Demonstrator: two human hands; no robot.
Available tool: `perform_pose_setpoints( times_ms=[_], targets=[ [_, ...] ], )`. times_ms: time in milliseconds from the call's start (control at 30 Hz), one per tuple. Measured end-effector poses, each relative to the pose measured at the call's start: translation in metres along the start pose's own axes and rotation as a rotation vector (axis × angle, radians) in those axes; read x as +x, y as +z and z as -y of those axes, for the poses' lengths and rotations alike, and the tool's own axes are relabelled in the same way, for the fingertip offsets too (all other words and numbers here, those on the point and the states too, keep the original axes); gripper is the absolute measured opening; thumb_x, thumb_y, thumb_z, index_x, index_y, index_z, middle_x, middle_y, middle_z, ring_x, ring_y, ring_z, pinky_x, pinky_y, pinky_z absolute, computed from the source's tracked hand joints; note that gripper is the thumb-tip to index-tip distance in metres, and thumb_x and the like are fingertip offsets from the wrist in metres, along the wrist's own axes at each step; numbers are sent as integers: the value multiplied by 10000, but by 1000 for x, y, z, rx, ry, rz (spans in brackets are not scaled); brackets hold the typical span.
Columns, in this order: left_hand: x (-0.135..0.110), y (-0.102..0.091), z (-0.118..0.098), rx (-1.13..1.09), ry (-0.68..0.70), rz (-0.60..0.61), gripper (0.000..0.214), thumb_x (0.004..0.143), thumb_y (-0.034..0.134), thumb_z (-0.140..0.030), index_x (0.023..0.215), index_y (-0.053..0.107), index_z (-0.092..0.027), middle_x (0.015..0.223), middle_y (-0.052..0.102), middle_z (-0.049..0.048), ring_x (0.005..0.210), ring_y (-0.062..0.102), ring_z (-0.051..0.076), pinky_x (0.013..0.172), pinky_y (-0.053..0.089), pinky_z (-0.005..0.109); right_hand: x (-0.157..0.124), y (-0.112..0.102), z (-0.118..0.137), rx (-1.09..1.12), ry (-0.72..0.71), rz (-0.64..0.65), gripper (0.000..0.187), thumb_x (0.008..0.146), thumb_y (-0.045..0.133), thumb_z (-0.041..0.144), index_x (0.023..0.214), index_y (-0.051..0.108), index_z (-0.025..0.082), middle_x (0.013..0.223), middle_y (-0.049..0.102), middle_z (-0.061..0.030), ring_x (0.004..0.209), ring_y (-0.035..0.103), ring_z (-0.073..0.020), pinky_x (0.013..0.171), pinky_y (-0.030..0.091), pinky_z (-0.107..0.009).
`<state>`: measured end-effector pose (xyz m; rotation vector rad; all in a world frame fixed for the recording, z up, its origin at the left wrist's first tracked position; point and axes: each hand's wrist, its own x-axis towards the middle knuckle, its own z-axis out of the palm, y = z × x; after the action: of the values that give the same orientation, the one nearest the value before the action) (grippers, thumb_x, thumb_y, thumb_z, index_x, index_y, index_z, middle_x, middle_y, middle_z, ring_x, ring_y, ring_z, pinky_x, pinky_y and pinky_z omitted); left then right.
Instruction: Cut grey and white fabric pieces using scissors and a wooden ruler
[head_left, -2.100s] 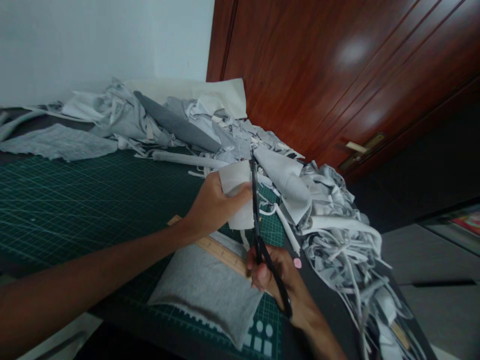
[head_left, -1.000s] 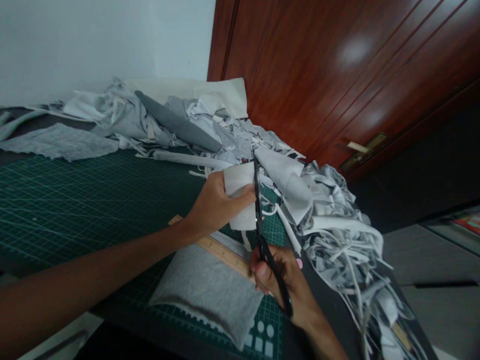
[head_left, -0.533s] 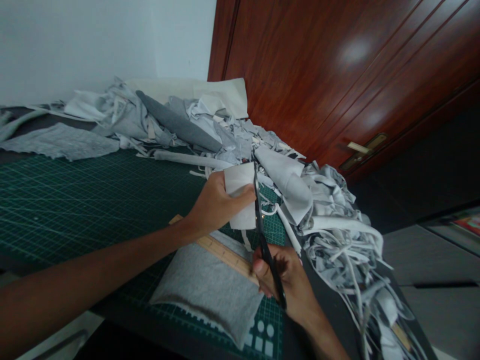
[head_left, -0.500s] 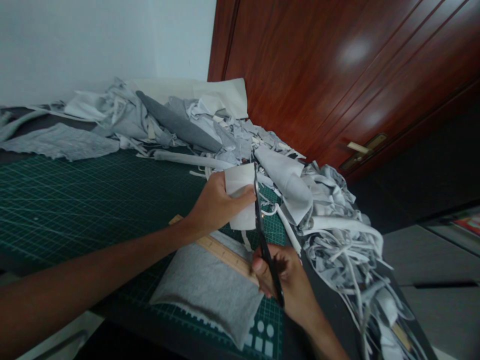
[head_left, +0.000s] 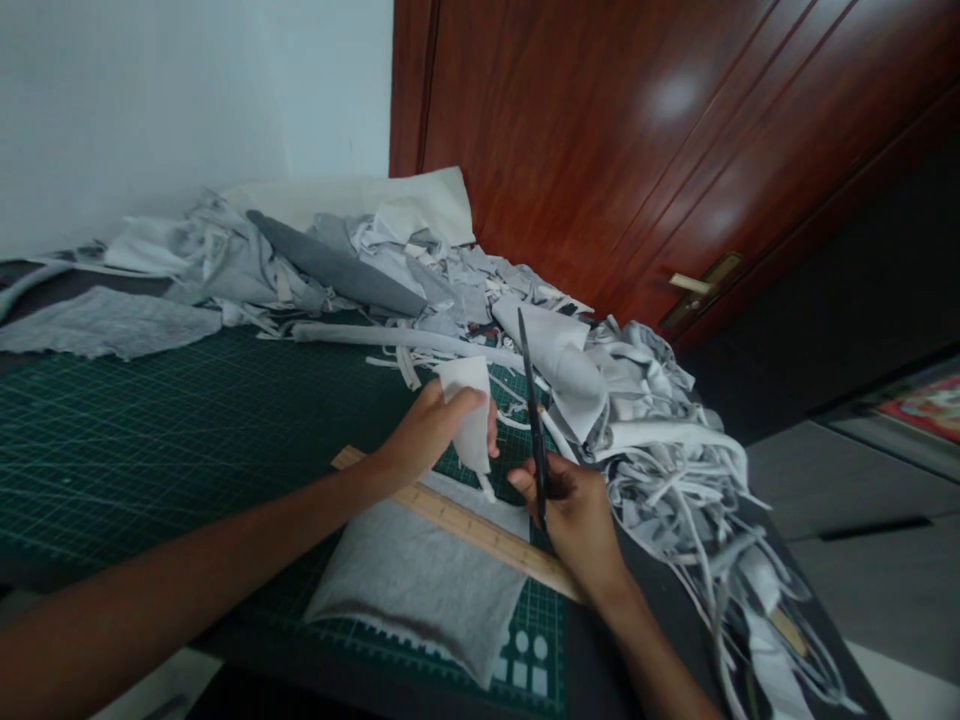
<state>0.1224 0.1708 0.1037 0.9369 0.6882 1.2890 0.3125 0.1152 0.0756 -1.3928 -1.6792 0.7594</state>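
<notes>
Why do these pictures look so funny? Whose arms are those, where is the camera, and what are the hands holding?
All these pictures come from one camera worn on a person's head. It looks forward and down, so you see about what that person sees, and the two arms are their own. The left hand pinches a small piece of white cloth. The right hand holds a pair of black scissors. Under them is a green cutting mat with grid lines. On it lie a wooden ruler and a grey cloth. Behind and to the right is a pile of grey and white fabric scraps, and beyond it stands a reddish-brown wooden door.
</notes>
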Motion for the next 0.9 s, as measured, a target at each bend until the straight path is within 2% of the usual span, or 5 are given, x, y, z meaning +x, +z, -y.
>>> perform_pose_setpoints(
  times_ms=[100, 300, 600, 833, 900],
  targets=[
    [4, 0, -2, -105, -65, 84, 122, 744, 679, -264, 722, 654, -147, 688, 678, 49, 638, 686, 194, 628, 615, 313, 5, 1, -9, -80, -22, -17, 512, 883, 669, 668, 700, 616, 193, 566, 579, 3, 534, 511, -141, 509, 361, -254],
    [12, -1, 0, -301, -237, -51, 113, 759, 608, -92, 839, 659, -155, 815, 737, 69, 784, 722, 202, 799, 646, 364, 15, -1, -29, -361, -81, -127, 374, 937, 630, 464, 676, 625, 196, 578, 614, -26, 515, 537, -147, 533, 308, -271],
    [14, -1, -6, -376, -421, 10, 187, 893, 489, -188, 974, 645, -125, 712, 518, 13, 614, 553, 164, 641, 593, 348, 22, -5, -34, -500, -48, -153, 294, 929, 644, 365, 686, 655, 200, 645, 707, -57, 536, 591, -164, 554, 324, -280],
    [14, -6, 1, -419, -482, 81, 438, 1016, 443, -479, 1020, 659, -98, 715, 444, 7, 555, 461, 146, 498, 457, 264, 20, -2, -29, -696, -10, -116, 239, 951, 650, 368, 796, 720, 201, 723, 765, -67, 631, 685, -196, 577, 331, -282],
    [16, -7, 2, -423, -470, 63, 424, 1019, 387, -414, 978, 662, -94, 702, 438, 11, 551, 454, 145, 495, 456, 265, 20, -2, -28, -755, 5, -111, 220, 956, 647, 372, 840, 739, 210, 751, 780, -68, 649, 698, -203, 577, 325, -286]
  ],
)
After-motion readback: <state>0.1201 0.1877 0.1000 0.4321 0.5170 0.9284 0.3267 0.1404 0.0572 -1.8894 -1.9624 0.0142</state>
